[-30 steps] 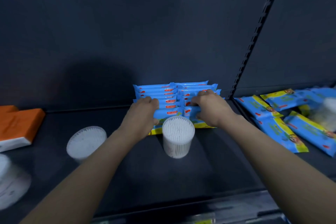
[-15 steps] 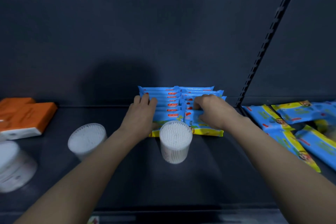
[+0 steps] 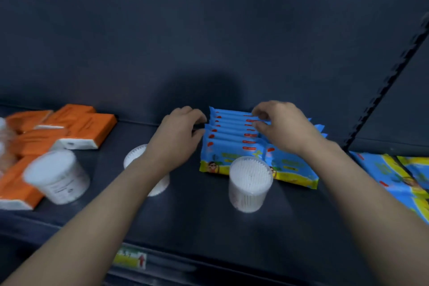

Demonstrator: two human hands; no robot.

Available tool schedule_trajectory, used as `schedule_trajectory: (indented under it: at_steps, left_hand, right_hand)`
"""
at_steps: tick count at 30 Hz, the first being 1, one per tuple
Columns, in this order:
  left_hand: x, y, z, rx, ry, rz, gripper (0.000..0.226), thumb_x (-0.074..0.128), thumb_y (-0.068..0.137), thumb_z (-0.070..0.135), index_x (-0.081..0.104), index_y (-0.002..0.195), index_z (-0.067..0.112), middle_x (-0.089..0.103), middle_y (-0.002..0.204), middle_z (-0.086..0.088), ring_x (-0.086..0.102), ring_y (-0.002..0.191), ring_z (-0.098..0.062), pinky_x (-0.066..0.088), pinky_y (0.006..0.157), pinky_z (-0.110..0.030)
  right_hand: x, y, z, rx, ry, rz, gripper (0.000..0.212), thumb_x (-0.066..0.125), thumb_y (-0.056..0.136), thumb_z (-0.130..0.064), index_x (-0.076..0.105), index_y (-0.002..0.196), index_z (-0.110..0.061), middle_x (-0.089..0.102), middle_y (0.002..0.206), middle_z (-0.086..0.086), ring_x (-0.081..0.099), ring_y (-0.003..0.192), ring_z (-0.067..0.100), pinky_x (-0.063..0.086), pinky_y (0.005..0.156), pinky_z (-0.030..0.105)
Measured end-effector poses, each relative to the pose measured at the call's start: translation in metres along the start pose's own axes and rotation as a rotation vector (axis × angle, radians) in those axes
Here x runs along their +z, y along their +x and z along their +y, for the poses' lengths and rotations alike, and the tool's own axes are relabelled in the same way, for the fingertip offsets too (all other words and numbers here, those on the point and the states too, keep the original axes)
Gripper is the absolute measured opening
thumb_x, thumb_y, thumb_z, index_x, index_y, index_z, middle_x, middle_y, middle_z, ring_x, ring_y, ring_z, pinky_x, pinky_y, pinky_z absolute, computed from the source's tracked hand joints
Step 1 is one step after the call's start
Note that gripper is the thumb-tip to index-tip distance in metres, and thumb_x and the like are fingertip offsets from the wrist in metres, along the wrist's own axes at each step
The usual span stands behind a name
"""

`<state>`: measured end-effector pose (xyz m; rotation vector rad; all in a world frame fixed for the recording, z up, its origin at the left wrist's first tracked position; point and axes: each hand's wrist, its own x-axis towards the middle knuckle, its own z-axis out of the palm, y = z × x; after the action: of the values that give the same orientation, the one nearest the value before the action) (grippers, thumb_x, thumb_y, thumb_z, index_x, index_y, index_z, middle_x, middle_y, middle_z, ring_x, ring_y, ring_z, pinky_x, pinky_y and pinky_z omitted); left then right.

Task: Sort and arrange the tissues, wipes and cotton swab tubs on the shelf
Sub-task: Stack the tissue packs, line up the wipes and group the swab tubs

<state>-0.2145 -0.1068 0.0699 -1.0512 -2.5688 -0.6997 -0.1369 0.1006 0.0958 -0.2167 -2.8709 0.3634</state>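
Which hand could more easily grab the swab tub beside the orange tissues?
Left, probably: the tub lies on the left hand's side, while the right hand is across the wipes, pinching them.

Dark shelf (image 3: 209, 227). Left: orange tissue packs (image 3: 88, 127), loosely piled. Back centre: blue wipe packs (image 3: 232, 144) in two overlapping rows. Cotton swab tubs: upright tub (image 3: 249, 183) touching the front wipes, middle tub (image 3: 133, 158), blurred tub (image 3: 58, 176) against the tissues. Far right: loose wipe packs (image 3: 390, 176)

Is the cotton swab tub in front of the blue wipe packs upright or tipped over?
Upright: the cotton swab tub stands on its base on the shelf, round top facing up.
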Motion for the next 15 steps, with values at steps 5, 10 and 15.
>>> schedule_trajectory:
  at_steps: [5,10,15]
  left_hand:
    - [-0.04,-0.024,-0.045,-0.083,0.022,0.183,0.017,0.062,0.085,0.011,0.063,0.102,0.01,0.064,0.098,-0.005,0.058,0.095,-0.023,0.046,0.086,-0.036]
    - [-0.083,-0.053,-0.116,-0.226,0.078,0.268,0.013,0.065,0.079,0.005,0.065,0.092,0.007,0.065,0.088,-0.011,0.061,0.085,-0.028,0.039,0.077,-0.023]
    - [-0.124,-0.083,-0.197,-0.454,0.093,0.274,0.018,0.064,0.082,0.009,0.064,0.1,0.006,0.064,0.099,-0.011,0.059,0.093,-0.026,0.039,0.081,-0.027]
  right_hand:
    - [0.015,0.029,-0.052,-0.116,0.057,-0.008,0.035,0.056,0.091,-0.028,0.058,0.123,-0.016,0.061,0.122,0.006,0.056,0.112,0.025,0.044,0.096,0.036]
    - [0.041,0.063,-0.132,-0.257,0.053,-0.068,0.04,0.058,0.091,-0.031,0.055,0.127,-0.015,0.059,0.125,0.006,0.054,0.116,0.024,0.044,0.096,0.035]
    - [0.074,0.101,-0.224,-0.359,0.083,-0.211,0.047,0.057,0.092,-0.035,0.049,0.134,-0.016,0.055,0.133,0.004,0.052,0.121,0.021,0.044,0.099,0.035]
